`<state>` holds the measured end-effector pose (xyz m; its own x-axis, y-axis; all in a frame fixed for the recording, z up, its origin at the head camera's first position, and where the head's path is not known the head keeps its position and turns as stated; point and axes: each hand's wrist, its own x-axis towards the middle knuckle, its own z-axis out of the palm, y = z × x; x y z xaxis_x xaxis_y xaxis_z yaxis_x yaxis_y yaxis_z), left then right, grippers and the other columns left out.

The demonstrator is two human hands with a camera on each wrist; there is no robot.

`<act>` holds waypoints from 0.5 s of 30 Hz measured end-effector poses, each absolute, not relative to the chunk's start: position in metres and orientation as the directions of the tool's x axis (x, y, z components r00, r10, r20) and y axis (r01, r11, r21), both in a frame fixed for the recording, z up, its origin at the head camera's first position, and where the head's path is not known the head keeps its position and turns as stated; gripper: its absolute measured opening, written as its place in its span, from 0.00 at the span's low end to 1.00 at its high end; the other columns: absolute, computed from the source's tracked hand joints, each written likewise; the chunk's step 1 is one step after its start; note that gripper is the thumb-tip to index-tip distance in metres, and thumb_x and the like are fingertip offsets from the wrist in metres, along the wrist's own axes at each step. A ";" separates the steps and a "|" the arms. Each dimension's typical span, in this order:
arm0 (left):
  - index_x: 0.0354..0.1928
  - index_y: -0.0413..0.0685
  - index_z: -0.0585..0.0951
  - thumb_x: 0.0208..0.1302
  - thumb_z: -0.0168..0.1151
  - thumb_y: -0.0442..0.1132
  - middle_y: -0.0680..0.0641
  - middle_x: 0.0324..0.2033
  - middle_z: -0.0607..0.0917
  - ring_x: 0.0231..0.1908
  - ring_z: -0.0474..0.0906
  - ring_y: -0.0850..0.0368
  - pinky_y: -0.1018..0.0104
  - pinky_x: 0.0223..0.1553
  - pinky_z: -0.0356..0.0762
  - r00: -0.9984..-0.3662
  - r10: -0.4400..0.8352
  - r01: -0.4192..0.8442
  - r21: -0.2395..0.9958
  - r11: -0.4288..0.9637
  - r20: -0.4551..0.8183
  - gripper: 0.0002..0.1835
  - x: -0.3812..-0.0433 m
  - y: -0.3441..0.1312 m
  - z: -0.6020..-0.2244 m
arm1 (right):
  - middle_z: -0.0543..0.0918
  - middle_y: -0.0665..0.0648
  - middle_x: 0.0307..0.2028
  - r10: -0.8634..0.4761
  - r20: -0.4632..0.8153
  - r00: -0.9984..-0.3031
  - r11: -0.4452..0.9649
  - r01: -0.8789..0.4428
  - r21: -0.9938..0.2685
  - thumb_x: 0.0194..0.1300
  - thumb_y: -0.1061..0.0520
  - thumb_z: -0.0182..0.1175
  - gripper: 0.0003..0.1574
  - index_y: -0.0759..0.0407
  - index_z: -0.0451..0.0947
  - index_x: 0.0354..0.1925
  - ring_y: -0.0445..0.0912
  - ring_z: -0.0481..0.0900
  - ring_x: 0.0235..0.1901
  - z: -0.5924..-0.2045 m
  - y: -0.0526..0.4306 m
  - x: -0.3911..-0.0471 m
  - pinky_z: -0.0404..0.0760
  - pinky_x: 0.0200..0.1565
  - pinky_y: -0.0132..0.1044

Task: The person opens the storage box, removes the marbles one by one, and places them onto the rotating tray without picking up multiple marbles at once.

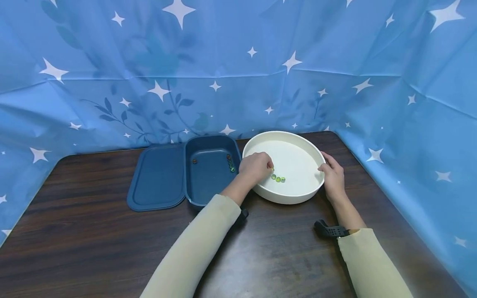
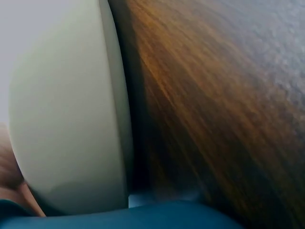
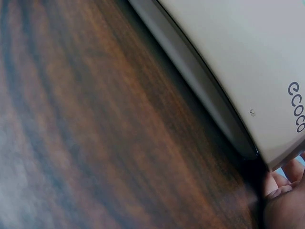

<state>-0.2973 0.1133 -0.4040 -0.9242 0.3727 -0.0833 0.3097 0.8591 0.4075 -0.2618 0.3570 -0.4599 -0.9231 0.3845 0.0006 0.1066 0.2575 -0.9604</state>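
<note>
My left hand (image 1: 256,167) reaches over the left rim of a round white basin (image 1: 287,199), fingers curled, pinching a green glass marble (image 1: 272,169) at its fingertips. Just in front of it, several green marbles (image 1: 278,179) lie in a short curved row on the basin floor. My right hand (image 1: 333,177) grips the basin's right rim, thumb over the edge and fingers against the outer wall. In the right wrist view, those fingers (image 3: 281,183) are beside the wall, which carries dark "ecoco" lettering. The left wrist view catches mostly the basin's outer wall (image 2: 66,109).
Directly left of the basin stands a deep blue rectangular container (image 1: 208,188) holding several marbles, some reddish-brown (image 1: 194,161), some green (image 1: 232,169). Its flat blue lid (image 1: 158,178) lies against its left side. Behind the dark wooden table (image 1: 82,231) hangs a blue starry curtain (image 1: 238,54).
</note>
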 end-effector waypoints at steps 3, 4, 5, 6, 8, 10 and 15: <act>0.43 0.61 0.90 0.69 0.64 0.44 0.59 0.40 0.90 0.40 0.82 0.61 0.61 0.44 0.80 -0.917 0.388 0.328 0.384 0.863 -0.088 0.07 -0.298 0.113 -0.405 | 0.63 0.56 0.77 0.389 0.000 -0.921 0.251 0.106 -0.962 0.64 0.64 0.42 0.41 0.53 0.63 0.76 0.50 0.63 0.75 -0.459 0.357 -0.262 0.65 0.73 0.50; 0.44 0.61 0.90 0.69 0.64 0.44 0.59 0.41 0.90 0.41 0.82 0.61 0.61 0.45 0.80 -0.914 0.394 0.334 0.378 0.863 -0.093 0.07 -0.298 0.113 -0.405 | 0.63 0.56 0.77 0.389 -0.002 -0.921 0.250 0.108 -0.962 0.64 0.64 0.42 0.41 0.53 0.63 0.76 0.50 0.63 0.75 -0.459 0.357 -0.262 0.64 0.73 0.50; 0.44 0.62 0.90 0.69 0.65 0.44 0.59 0.41 0.90 0.41 0.83 0.61 0.61 0.46 0.80 -0.911 0.399 0.339 0.372 0.864 -0.098 0.07 -0.298 0.113 -0.405 | 0.63 0.55 0.77 0.389 -0.004 -0.921 0.247 0.108 -0.963 0.65 0.64 0.42 0.41 0.54 0.62 0.76 0.50 0.63 0.75 -0.458 0.357 -0.262 0.64 0.73 0.50; 0.44 0.62 0.90 0.69 0.65 0.45 0.59 0.42 0.90 0.42 0.83 0.62 0.61 0.47 0.80 -0.909 0.404 0.343 0.366 0.865 -0.105 0.07 -0.298 0.113 -0.404 | 0.63 0.55 0.77 0.388 -0.006 -0.921 0.244 0.109 -0.964 0.65 0.65 0.42 0.41 0.54 0.62 0.76 0.50 0.63 0.75 -0.458 0.357 -0.262 0.64 0.74 0.50; 0.45 0.63 0.90 0.69 0.66 0.45 0.60 0.43 0.90 0.42 0.83 0.62 0.61 0.48 0.80 -0.904 0.412 0.349 0.357 0.866 -0.116 0.08 -0.297 0.113 -0.404 | 0.63 0.55 0.77 0.389 -0.014 -0.921 0.238 0.115 -0.964 0.65 0.65 0.42 0.41 0.53 0.62 0.76 0.49 0.63 0.75 -0.458 0.357 -0.262 0.64 0.73 0.49; 0.46 0.63 0.89 0.68 0.66 0.46 0.60 0.44 0.90 0.42 0.83 0.62 0.61 0.48 0.80 -0.902 0.414 0.349 0.354 0.868 -0.125 0.08 -0.297 0.113 -0.404 | 0.62 0.55 0.77 0.388 -0.022 -0.921 0.234 0.122 -0.965 0.65 0.64 0.42 0.41 0.53 0.62 0.76 0.49 0.63 0.74 -0.457 0.356 -0.262 0.65 0.73 0.49; 0.46 0.62 0.89 0.68 0.66 0.46 0.59 0.43 0.90 0.42 0.83 0.62 0.61 0.48 0.80 -0.902 0.410 0.345 0.347 0.872 -0.132 0.08 -0.297 0.114 -0.404 | 0.62 0.55 0.77 0.389 -0.025 -0.921 0.239 0.127 -0.963 0.65 0.64 0.42 0.41 0.53 0.61 0.77 0.50 0.63 0.75 -0.458 0.356 -0.262 0.64 0.73 0.49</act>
<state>-0.2968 0.1138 -0.4043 -0.9024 0.4101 -0.1325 0.3453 0.8719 0.3471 -0.2619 0.3563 -0.4576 -0.9210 0.3889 -0.0252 0.1273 0.2389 -0.9627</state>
